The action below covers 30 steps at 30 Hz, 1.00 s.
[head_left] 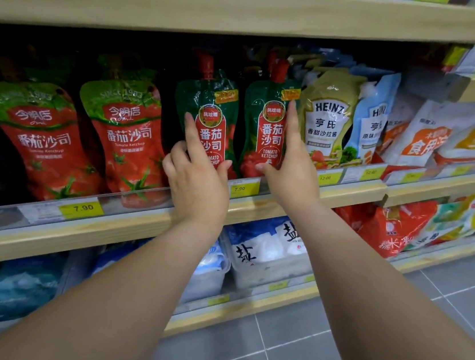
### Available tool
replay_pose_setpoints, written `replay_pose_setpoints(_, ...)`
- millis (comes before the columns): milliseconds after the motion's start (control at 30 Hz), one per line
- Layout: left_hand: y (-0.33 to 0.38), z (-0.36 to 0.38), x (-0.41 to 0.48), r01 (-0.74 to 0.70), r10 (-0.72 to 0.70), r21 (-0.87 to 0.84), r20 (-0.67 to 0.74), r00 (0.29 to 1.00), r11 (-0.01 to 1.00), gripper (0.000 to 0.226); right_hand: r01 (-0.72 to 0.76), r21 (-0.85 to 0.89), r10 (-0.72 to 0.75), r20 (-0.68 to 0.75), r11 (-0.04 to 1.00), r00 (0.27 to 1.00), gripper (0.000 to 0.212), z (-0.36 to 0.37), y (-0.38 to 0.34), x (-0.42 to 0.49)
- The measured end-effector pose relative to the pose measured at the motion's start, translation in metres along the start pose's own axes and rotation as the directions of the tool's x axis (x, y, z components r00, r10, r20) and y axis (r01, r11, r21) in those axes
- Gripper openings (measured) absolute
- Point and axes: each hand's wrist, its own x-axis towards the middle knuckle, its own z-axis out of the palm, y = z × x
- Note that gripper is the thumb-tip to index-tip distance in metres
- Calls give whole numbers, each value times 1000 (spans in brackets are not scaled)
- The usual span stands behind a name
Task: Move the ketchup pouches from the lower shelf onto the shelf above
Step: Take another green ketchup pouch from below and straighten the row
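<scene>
Two dark green ketchup pouches with red spouts stand upright side by side on the middle shelf (257, 204). My left hand (197, 181) holds the lower part of the left pouch (210, 101), index finger up its left edge and thumb across its front. My right hand (288, 168) holds the right pouch (263, 114), index finger stretched up its right edge, thumb at its lower front. Two larger red and green ketchup pouches (47, 138) (129, 136) stand further left on the same shelf. The wooden shelf above (221, 10) runs across the top.
Heinz salad dressing pouches (328, 116) stand right of my right hand, with more packets beyond. Yellow price tags (83, 208) line the shelf edge. Salt bags (263, 249) fill the shelf below. Grey floor tiles (299, 352) lie at the bottom right.
</scene>
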Motion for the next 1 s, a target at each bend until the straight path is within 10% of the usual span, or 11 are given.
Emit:
replay_pose_setpoints(467,-64,-64,-10,-155,160,52,-109,981,987,61,210,-13,-210,-163,978,964,76,35,-71,-51)
replay_pose_setpoints(1000,-135,-131,33,43,-38,47,-101,994,998,100,184,3,-183,116,983,976,110,102,-146,-61)
